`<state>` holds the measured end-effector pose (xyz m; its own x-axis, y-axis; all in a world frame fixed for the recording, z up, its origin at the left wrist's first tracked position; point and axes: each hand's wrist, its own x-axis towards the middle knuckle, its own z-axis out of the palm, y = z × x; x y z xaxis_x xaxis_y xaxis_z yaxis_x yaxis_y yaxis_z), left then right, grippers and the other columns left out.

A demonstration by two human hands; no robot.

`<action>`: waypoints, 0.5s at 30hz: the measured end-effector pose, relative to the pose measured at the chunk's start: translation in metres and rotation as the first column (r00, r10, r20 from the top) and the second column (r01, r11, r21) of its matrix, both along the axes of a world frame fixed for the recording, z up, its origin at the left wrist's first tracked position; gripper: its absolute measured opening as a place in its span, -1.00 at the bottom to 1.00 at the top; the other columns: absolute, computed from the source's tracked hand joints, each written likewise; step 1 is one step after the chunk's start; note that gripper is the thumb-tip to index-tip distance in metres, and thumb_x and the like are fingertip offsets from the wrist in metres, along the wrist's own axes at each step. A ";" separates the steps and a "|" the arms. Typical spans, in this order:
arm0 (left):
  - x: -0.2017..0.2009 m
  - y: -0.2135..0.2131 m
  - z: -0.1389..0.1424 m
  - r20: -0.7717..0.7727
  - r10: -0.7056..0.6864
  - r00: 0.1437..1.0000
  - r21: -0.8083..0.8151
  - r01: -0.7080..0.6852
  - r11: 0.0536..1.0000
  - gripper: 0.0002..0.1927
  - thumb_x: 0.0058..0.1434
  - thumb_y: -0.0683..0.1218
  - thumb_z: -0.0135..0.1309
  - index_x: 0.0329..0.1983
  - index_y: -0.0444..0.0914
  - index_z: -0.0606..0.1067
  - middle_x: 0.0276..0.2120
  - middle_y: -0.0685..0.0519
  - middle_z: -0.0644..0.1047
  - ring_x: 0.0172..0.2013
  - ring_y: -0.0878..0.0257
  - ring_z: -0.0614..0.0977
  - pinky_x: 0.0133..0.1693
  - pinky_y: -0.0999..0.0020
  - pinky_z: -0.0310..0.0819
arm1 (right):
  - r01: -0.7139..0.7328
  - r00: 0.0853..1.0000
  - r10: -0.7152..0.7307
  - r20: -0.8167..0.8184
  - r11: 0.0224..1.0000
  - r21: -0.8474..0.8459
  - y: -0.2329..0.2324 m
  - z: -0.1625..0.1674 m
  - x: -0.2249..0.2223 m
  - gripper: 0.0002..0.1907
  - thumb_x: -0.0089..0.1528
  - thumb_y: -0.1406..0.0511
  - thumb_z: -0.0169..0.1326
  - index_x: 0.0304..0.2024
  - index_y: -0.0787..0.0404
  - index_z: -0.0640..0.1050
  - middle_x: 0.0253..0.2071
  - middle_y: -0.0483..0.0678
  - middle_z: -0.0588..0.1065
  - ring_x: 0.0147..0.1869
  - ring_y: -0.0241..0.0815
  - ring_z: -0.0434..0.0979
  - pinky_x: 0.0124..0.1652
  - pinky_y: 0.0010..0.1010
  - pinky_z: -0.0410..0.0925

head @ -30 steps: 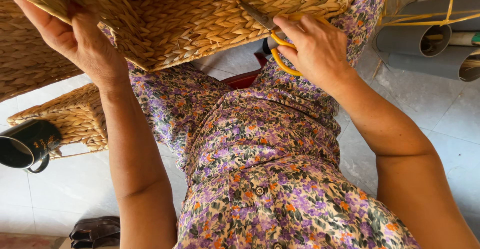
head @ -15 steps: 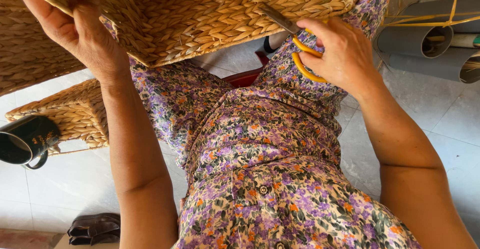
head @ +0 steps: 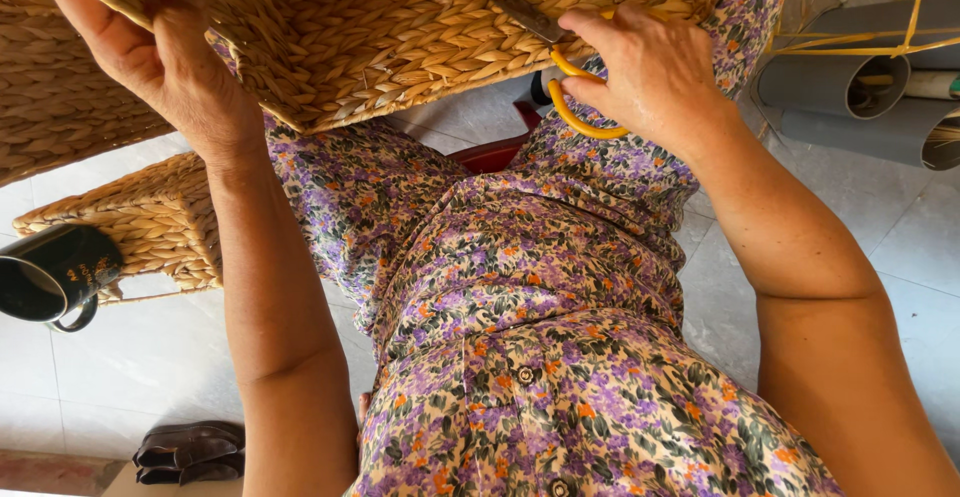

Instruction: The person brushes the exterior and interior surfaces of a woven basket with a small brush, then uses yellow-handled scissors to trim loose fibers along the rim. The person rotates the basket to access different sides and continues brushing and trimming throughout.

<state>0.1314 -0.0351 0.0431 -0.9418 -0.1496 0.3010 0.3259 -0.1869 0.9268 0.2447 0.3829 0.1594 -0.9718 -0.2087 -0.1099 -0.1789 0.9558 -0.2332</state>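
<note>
Against woven basket (head: 400, 27): right hand (head: 655, 72) grips scissors (head: 560, 67); left hand (head: 160, 57) steadies.

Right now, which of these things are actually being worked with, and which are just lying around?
In use:
- large woven straw basket, gripped by the left hand
- yellow-handled scissors in the right hand, blades against the weave

Lying about:
- dark mug on the floor
- smaller woven straw piece beside the mug
- dark shoes
- grey pipes
</note>
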 end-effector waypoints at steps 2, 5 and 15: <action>-0.001 0.001 0.000 0.001 -0.017 1.000 0.023 0.017 1.000 -0.29 0.57 -0.40 -0.16 0.64 -0.13 -0.11 0.28 0.05 0.35 -0.07 0.28 0.37 0.06 0.36 0.37 | -0.027 1.000 0.027 -0.004 0.999 0.024 0.000 0.000 0.000 -0.44 0.20 0.05 0.35 0.22 0.00 0.59 -0.21 0.02 0.58 -0.22 0.07 0.62 -0.34 -0.07 0.41; -0.002 0.001 0.000 0.018 -0.025 1.000 0.062 0.024 0.998 -0.28 0.57 -0.40 -0.15 0.64 -0.13 -0.12 0.26 0.04 0.37 -0.11 0.27 0.37 0.01 0.36 0.36 | -0.072 0.997 0.073 -0.033 0.997 0.034 -0.001 0.000 0.003 -0.46 0.23 0.06 0.32 0.23 0.01 0.59 -0.20 -0.02 0.62 -0.22 0.01 0.64 -0.32 -0.11 0.43; -0.003 -0.002 -0.002 -0.043 -0.040 0.998 -0.024 0.039 0.999 -0.30 0.58 -0.39 -0.16 0.62 -0.11 -0.09 0.22 0.03 0.40 -0.15 0.30 0.39 -0.04 0.37 0.37 | 0.156 0.987 -0.150 0.061 0.982 -0.109 0.012 0.003 0.009 -0.52 0.29 0.13 0.29 0.26 -0.02 0.58 -0.24 0.00 0.64 -0.28 0.07 0.63 -0.29 -0.08 0.43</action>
